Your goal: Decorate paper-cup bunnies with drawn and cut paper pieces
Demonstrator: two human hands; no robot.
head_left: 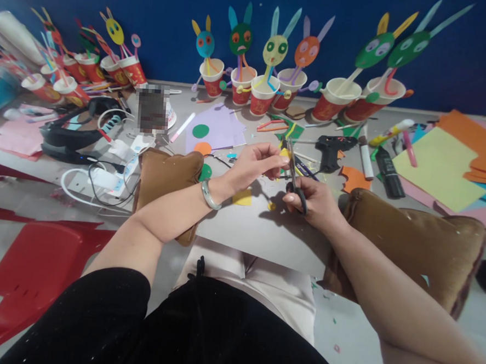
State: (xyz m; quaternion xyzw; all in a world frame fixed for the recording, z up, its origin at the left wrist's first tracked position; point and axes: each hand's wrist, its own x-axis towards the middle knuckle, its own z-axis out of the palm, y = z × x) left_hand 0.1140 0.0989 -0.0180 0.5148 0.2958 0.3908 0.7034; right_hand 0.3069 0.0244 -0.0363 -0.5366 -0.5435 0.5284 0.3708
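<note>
My left hand, with a bangle at its wrist, pinches a small piece of yellow paper over the table. Black-handled scissors are in my right hand, their blades pointing up and away beside the yellow piece. Whether the blades touch the paper is too small to tell. On the table below my hands lie a yellow paper square and a small yellow cut piece.
Red paper cups with paper rabbit faces line the back. A black glue gun, a black marker and coloured paper lie right. Brown cushions flank my arms; a power strip with cables sits left.
</note>
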